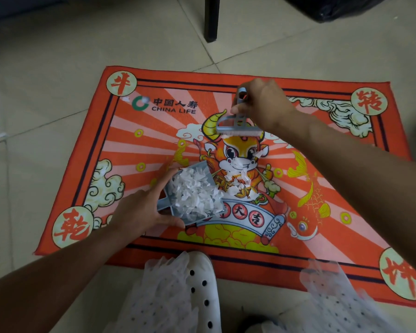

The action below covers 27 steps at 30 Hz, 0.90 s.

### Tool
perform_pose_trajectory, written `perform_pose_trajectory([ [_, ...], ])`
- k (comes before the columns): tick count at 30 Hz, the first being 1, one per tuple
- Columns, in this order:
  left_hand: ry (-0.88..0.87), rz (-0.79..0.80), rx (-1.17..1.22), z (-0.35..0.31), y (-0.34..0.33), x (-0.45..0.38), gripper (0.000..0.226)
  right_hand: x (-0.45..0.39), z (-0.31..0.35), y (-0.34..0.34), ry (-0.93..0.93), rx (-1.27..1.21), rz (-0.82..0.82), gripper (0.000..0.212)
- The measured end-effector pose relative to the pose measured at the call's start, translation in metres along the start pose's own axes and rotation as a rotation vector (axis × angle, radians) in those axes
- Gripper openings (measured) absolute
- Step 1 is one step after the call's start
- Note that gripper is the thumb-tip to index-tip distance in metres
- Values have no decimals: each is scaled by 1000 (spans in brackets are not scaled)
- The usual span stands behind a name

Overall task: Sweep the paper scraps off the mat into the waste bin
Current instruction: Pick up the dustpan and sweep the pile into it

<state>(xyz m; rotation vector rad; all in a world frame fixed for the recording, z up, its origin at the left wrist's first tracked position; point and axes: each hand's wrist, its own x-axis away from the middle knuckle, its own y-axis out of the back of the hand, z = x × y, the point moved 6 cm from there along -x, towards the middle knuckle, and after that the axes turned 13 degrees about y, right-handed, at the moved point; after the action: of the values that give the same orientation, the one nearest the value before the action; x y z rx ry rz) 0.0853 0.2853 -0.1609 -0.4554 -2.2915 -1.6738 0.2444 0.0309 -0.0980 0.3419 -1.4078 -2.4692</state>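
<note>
A red cartoon-printed mat (310,212) lies on the tiled floor. My left hand (142,210) grips the handle of a small grey dustpan (175,171) resting on the mat, heaped with white paper scraps (195,193). More loose scraps (238,174) lie on the mat just right of the pan's mouth. My right hand (262,102) holds a small grey hand brush (238,129) by its handle, bristles down, above and beyond those scraps. Two tiny scraps (126,99) sit near the mat's far left corner.
A white perforated shoe (202,284) and sheer dotted fabric (341,299) overlap the mat's near edge. A black furniture leg (211,18) stands on the floor beyond the mat. A black bag (341,6) sits at the top right. One scrap (1,135) lies on the floor at left.
</note>
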Motion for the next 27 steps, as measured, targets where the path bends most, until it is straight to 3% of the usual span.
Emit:
perform_pose_trajectory([
  [3,-34,-22,-35,-3,0,3,127,14,-1,1,9,-26,17,13],
  [9,9,-18,-60,-1,-4,2,125,11,-1,27,2,-61,-141,13],
  [14,4,-61,-37,0,-6,3,122,0,-2,22,3,-70,-175,9],
  [18,-18,-75,-41,3,-8,2,121,-7,-2,14,1,-82,-136,4],
  [27,4,-85,-36,8,-14,-1,123,19,11,10,67,-81,63,17],
])
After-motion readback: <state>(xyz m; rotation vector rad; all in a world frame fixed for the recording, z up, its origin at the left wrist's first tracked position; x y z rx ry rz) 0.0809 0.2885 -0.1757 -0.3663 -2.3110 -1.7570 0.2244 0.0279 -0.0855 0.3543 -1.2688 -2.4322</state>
